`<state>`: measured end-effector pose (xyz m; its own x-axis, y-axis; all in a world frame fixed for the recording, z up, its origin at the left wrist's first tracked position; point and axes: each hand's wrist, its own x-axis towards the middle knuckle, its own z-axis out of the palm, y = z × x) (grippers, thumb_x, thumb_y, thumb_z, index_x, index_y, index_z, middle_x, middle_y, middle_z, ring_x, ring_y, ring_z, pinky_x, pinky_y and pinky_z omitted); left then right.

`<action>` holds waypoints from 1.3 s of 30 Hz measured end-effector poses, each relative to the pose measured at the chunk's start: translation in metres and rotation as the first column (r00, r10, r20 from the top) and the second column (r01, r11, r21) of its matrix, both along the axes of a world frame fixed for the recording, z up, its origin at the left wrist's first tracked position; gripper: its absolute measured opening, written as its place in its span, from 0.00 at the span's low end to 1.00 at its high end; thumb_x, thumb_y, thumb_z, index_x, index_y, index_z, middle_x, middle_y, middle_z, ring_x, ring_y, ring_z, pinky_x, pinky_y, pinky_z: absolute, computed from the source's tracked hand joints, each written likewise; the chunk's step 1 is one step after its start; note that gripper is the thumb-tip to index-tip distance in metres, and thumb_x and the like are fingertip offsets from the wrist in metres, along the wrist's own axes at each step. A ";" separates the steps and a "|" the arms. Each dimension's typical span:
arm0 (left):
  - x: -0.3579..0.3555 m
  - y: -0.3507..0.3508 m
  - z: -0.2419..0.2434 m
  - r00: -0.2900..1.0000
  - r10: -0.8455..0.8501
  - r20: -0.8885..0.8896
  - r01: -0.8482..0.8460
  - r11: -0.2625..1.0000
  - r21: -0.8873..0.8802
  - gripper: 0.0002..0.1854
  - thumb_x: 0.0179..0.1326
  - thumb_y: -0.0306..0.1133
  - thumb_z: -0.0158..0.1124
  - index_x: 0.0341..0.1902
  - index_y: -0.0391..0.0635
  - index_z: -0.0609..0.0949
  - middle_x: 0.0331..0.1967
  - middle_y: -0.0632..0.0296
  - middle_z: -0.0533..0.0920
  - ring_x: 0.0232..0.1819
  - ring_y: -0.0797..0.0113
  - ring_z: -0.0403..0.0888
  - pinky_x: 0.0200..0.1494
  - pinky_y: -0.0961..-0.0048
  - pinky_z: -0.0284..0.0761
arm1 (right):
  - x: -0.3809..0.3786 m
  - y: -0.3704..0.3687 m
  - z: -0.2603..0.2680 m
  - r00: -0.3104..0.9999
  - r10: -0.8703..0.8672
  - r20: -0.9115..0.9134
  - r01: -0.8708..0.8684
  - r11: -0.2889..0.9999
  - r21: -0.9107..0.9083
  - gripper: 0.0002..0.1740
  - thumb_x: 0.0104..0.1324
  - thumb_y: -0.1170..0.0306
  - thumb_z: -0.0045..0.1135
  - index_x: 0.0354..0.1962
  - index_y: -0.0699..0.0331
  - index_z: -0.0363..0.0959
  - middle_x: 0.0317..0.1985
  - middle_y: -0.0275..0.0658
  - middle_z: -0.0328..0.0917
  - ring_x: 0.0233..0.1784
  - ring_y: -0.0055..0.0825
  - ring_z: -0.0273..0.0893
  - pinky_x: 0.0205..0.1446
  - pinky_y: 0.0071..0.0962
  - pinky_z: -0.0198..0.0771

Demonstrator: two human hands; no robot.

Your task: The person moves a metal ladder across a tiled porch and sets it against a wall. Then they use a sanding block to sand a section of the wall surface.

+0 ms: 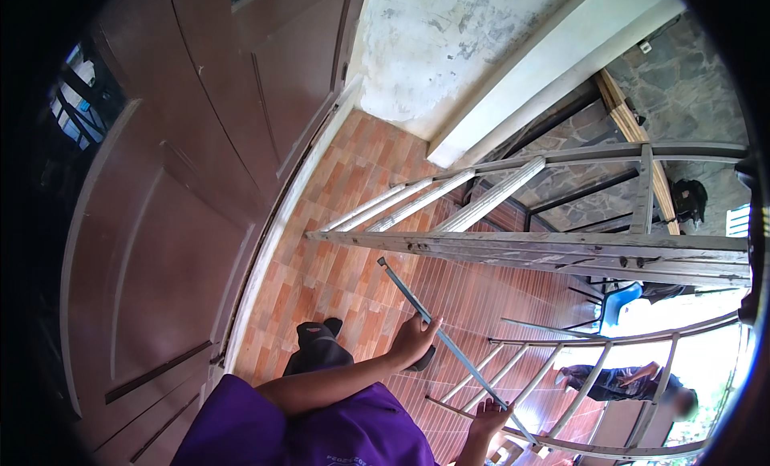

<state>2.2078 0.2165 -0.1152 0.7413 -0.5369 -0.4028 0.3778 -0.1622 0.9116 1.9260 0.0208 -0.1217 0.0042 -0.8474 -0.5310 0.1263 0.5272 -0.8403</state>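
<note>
A long, thin grey metal profile (457,348) runs slantwise before me, with a small hooked or folded tip at its far end. My left hand (414,339) grips it around the upper middle, thumb on top. Nearer its lower end, my right hand (492,416) holds it from beneath, with the palm turned up. The lower tip overlaps the rail of an aluminium ladder section (553,410) in the picture; whether they touch, I cannot tell. Another ladder section (529,249), with wide ribbed treads, stands just beyond the profile's far end.
Brown panelled doors (168,249) line the left side. A wall (421,57) with peeling paint meets the wood-patterned tile floor (361,150). A person (619,382) stands beyond the lower ladder section. A blue chair (619,300), wooden boards (625,114) and a cardboard box (505,451) are around.
</note>
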 end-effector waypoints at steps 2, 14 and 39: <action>-0.005 0.000 0.006 0.999 0.042 0.002 -0.041 0.996 -0.082 0.26 0.70 0.53 0.50 0.42 0.36 0.75 0.23 0.59 0.78 0.24 0.73 0.76 0.28 0.74 0.69 | 0.003 0.004 0.006 1.000 0.014 -0.017 -0.015 0.999 -0.037 0.27 0.66 0.38 0.48 0.45 0.52 0.64 0.31 0.32 0.70 0.33 0.27 0.67 0.39 0.30 0.62; 0.003 -0.027 0.062 0.984 0.102 0.146 -0.049 0.942 -0.332 0.16 0.69 0.44 0.58 0.38 0.40 0.75 0.29 0.50 0.85 0.30 0.61 0.87 0.30 0.69 0.79 | 0.020 0.016 0.049 0.994 0.092 -0.063 -0.103 0.977 -0.188 0.33 0.67 0.34 0.40 0.23 0.56 0.65 0.19 0.31 0.71 0.23 0.26 0.67 0.31 0.27 0.62; 0.016 -0.018 0.022 0.988 0.116 0.106 -0.068 0.924 -0.375 0.22 0.70 0.51 0.50 0.47 0.43 0.79 0.23 0.57 0.82 0.23 0.59 0.83 0.26 0.62 0.74 | 0.216 0.064 0.106 0.091 0.386 -0.918 -0.993 -0.037 -0.114 0.10 0.70 0.72 0.48 0.36 0.71 0.74 0.20 0.28 0.72 0.22 0.09 0.64 0.24 0.15 0.56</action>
